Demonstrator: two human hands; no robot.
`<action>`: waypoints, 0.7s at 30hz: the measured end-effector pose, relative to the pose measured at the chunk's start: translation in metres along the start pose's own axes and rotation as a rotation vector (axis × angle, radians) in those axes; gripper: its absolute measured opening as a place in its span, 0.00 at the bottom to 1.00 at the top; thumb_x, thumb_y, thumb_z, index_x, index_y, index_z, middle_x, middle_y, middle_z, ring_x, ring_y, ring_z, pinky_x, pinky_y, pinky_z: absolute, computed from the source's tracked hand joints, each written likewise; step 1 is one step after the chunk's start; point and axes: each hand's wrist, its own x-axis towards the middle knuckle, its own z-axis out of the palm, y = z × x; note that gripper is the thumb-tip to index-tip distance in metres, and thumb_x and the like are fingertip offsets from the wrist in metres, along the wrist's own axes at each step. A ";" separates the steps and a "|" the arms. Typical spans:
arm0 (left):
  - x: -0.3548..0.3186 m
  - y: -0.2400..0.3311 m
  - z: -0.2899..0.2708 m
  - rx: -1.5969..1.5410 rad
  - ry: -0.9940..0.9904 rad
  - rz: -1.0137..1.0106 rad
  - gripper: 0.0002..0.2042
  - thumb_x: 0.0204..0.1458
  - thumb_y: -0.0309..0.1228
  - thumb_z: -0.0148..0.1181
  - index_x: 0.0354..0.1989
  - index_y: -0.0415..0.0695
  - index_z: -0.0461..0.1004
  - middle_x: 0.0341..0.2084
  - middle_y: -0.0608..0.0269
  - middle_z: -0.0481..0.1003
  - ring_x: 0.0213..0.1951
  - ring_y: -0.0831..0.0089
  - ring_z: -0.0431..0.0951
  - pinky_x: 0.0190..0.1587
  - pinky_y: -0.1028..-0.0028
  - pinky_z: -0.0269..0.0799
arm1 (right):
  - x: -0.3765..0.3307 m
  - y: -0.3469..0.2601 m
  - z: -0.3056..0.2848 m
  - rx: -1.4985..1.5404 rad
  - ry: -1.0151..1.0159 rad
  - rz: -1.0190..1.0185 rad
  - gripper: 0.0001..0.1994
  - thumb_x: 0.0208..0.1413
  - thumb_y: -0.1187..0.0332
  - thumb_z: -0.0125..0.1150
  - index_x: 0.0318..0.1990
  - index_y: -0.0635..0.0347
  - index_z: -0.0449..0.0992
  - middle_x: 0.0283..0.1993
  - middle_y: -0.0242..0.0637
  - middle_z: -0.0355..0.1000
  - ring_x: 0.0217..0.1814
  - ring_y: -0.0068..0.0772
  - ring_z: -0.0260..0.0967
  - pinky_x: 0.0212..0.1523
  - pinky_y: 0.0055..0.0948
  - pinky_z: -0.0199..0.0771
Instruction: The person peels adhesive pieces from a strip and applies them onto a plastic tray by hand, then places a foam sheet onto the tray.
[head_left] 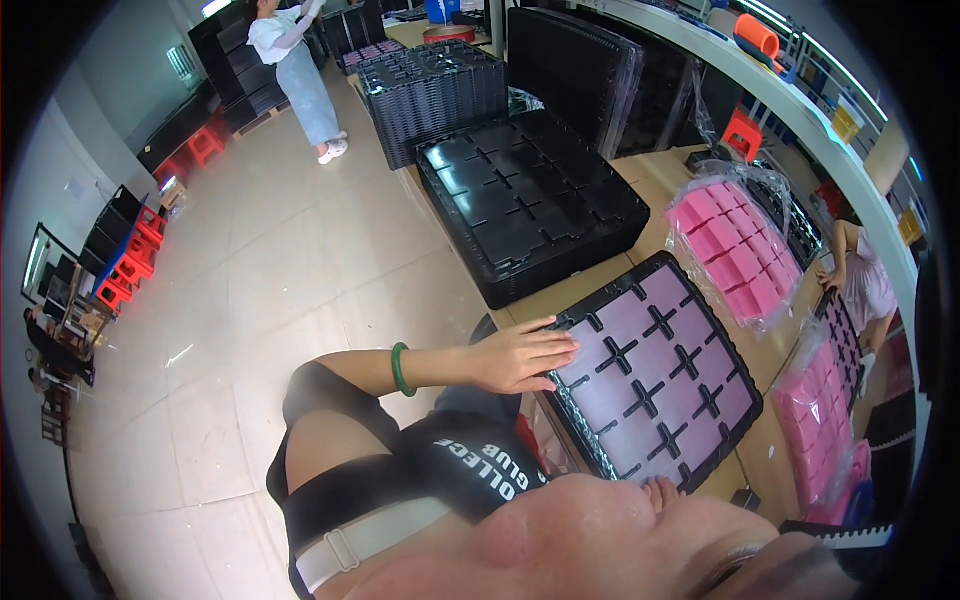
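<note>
A shallow black plastic tray lies tilted in front of me on the table. Black cross-shaped dividers split it, and smooth pale pink-lilac pieces show in its cells. My left hand, below a green bangle, rests on the tray's left edge with its fingers stretched out flat over the rim. Only some fingertips of my right hand show, at the tray's near edge; the rest of that hand is hidden. Just beyond lies a stack of glossy black trays.
Taller tray stacks stand farther back. Bagged pink block sheets lie to the right, with more pink blocks nearer. A white shelf edge crosses the right. Another person handles a tray there; one more stands far left.
</note>
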 end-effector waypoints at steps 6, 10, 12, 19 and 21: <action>0.015 -0.020 0.002 -0.119 0.139 0.162 0.16 0.56 0.37 0.62 0.45 0.37 0.75 0.45 0.53 0.75 0.46 0.56 0.75 0.54 0.58 0.68 | 0.009 0.005 0.001 0.009 -0.023 -0.057 0.07 0.59 0.73 0.58 0.40 0.65 0.79 0.44 0.44 0.76 0.49 0.49 0.72 0.60 0.52 0.66; 0.019 -0.025 0.000 -0.199 0.156 0.166 0.15 0.56 0.36 0.63 0.43 0.37 0.76 0.43 0.53 0.75 0.43 0.55 0.75 0.50 0.59 0.69 | 0.016 -0.002 -0.006 0.023 0.002 -0.045 0.05 0.58 0.74 0.58 0.36 0.65 0.79 0.40 0.43 0.76 0.44 0.47 0.71 0.57 0.50 0.68; 0.024 -0.023 0.003 -0.188 0.195 0.173 0.12 0.54 0.36 0.63 0.37 0.39 0.77 0.40 0.56 0.75 0.40 0.57 0.75 0.45 0.63 0.70 | 0.017 -0.001 -0.006 0.047 -0.017 -0.039 0.04 0.58 0.74 0.58 0.34 0.65 0.78 0.39 0.42 0.76 0.44 0.47 0.71 0.56 0.49 0.68; 0.012 -0.011 0.006 -0.191 0.200 0.217 0.11 0.53 0.36 0.64 0.36 0.39 0.77 0.40 0.56 0.75 0.40 0.59 0.75 0.43 0.64 0.70 | -0.003 0.002 -0.011 0.166 -0.082 -0.015 0.05 0.58 0.74 0.58 0.34 0.65 0.79 0.36 0.43 0.75 0.41 0.48 0.69 0.48 0.43 0.67; 0.005 -0.006 0.004 -0.223 0.142 0.186 0.12 0.53 0.37 0.65 0.36 0.39 0.77 0.41 0.57 0.74 0.41 0.60 0.75 0.44 0.64 0.70 | -0.008 0.001 -0.010 0.209 -0.121 -0.026 0.05 0.58 0.74 0.58 0.35 0.65 0.79 0.37 0.43 0.75 0.41 0.48 0.69 0.47 0.43 0.67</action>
